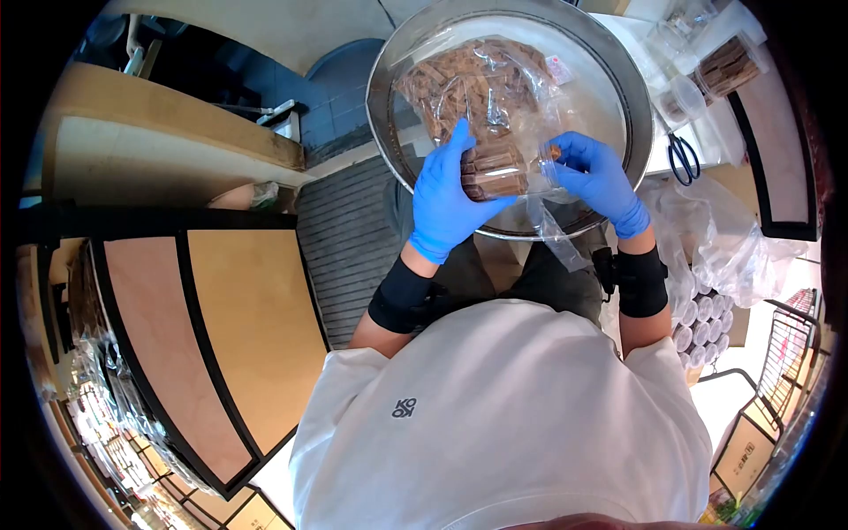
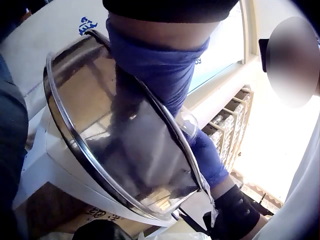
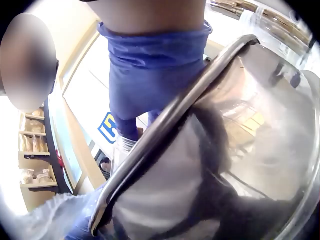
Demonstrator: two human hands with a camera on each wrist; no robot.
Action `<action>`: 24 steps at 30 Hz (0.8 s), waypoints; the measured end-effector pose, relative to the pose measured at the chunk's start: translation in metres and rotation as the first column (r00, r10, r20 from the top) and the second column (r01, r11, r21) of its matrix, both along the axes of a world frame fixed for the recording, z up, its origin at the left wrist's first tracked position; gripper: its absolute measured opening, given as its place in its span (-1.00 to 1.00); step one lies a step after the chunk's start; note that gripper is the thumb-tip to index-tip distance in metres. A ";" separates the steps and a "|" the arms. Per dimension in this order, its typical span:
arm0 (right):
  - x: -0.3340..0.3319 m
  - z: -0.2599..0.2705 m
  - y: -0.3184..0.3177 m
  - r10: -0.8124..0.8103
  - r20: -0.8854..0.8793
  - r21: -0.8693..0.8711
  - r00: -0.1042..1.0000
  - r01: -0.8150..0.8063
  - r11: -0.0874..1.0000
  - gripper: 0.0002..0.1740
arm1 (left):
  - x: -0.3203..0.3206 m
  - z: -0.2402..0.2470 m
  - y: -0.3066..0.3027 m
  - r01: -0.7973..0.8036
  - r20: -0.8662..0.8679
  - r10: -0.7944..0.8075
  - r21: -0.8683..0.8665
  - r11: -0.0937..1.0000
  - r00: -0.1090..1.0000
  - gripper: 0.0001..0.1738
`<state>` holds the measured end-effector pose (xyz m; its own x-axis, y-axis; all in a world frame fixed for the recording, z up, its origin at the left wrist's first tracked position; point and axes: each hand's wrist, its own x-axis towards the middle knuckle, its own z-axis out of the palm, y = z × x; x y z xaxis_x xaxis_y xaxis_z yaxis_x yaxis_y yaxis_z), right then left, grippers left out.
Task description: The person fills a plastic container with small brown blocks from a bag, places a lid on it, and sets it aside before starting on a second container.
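Lying tilted in my blue-gloved left hand [image 1: 442, 199] is a clear plastic jar [image 1: 496, 171] packed with flat brown strips; the fingers wrap round its side. At the jar's mouth, my blue-gloved right hand [image 1: 596, 177] pinches a small brown piece [image 1: 555, 152] between thumb and fingertips. Both hands are over a wide round metal pan [image 1: 643, 106], where an open clear bag [image 1: 477, 84] of brown strips lies. From the wrists, the pan's shiny wall [image 2: 90, 165] hides most of the left hand [image 2: 155, 65] and the fingertips of the right hand [image 3: 155, 85].
Dark-handled scissors [image 1: 684, 159] lie right of the pan, below another jar of brown strips [image 1: 729, 66]. Crumpled clear plastic [image 1: 707, 221] covers several round clear containers [image 1: 702, 322] at lower right. A black-edged tan panel [image 1: 256, 327] stands at left above grey ribbed flooring [image 1: 349, 238].
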<state>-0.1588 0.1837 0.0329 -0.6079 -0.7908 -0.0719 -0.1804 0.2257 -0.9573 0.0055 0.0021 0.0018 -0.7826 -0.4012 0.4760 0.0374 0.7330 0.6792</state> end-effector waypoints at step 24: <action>-0.015 -0.012 0.009 0.150 0.585 -0.151 0.797 -0.075 0.986 -0.57 | -0.005 0.002 -0.003 0.063 0.186 -0.037 -0.138 0.988 0.982 -0.02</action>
<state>-0.1735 0.1923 0.0211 -0.3824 -0.8762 -0.2932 0.4128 0.1219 -0.9026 0.0005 -0.0007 0.0038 -0.8788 -0.2976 0.3731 -0.0382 0.8231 0.5666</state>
